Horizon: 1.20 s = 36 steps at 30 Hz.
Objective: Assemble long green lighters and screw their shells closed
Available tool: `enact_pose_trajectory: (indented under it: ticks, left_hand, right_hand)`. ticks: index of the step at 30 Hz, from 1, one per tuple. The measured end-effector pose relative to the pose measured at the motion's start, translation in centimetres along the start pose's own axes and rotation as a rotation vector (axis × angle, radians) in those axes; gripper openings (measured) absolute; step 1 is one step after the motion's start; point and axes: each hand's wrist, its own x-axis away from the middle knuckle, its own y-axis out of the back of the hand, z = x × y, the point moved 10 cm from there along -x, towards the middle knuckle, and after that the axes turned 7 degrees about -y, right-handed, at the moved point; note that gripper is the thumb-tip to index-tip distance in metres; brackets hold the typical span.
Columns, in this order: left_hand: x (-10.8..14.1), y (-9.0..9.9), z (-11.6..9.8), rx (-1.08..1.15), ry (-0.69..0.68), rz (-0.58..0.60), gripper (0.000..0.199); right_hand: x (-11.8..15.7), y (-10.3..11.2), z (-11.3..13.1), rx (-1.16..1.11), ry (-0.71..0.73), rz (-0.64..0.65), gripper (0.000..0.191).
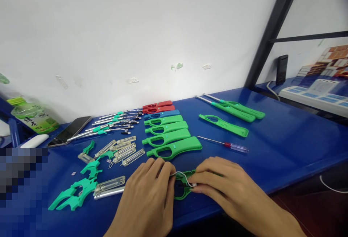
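A green lighter shell [187, 192] lies open near the table's front edge, between my hands. My left hand [149, 197] is closed over its left end, where a metal tube [108, 193] sticks out to the left. Fingertips of my right hand [225, 184] pinch a small white connector [193, 185] on a white wire [181, 173] above the shell. The wire runs across to my left fingers. Much of the shell is hidden under both hands. Behind them lie several green handle shells [179, 146]. A screwdriver [236, 147] with a clear purple handle rests behind my right hand.
Left on the blue table [272, 131] are green triggers [78, 193], clear tanks [133, 157], wired metal tubes [92, 133], a phone [71, 131] and a bottle [34, 115]. Red shells [160, 109] and a blue one [163, 114] are farther back. Lighters [236, 111] lie at the back right.
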Motion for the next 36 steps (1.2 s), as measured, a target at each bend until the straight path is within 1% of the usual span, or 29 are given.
enact_pose_trajectory:
  ticks: [8,12,15,17,19,23,25,30,32,36]
  left_hand:
    - [0.0,0.2,0.2,0.027,0.000,-0.008,0.017]
    - [0.1,0.0,0.4,0.065,0.004,0.001,0.017]
    - [0.6,0.0,0.8,0.076,0.018,0.017,0.016]
    - [1.2,0.5,1.4,0.055,0.035,0.025,0.020]
    - [1.9,1.4,2.0,0.028,0.050,0.025,0.024]
    - [3.2,3.7,3.0,-0.007,0.050,-0.014,0.020]
    - [3.8,4.1,3.5,-0.031,0.051,-0.019,0.021]
    - [4.8,3.1,4.5,-0.022,0.058,0.037,0.023]
    - [5.0,2.7,4.6,0.030,0.065,0.051,0.022]
    - [5.0,2.7,5.0,0.147,0.109,0.045,0.023]
  right_hand:
    - [0.0,-0.1,-0.1,-0.020,-0.005,0.017,0.016]
    - [0.2,-0.5,-0.7,-0.019,-0.055,0.057,0.015]
    - [0.2,-0.6,-0.8,-0.023,-0.074,0.066,0.013]
    - [0.3,-0.6,-0.9,-0.033,-0.083,0.065,0.013]
    - [0.3,-0.5,-0.9,-0.040,-0.090,0.064,0.013]
    - [0.2,-0.4,-0.9,-0.051,-0.090,0.063,0.015]
    - [0.2,-0.4,-1.0,-0.068,-0.095,0.064,0.015]
    - [0.3,-0.7,-1.3,-0.101,-0.112,0.084,0.013]
    - [0.3,-0.7,-1.3,-0.099,-0.112,0.089,0.014]
    - [0.3,-0.7,-1.3,-0.098,-0.116,0.087,0.014]
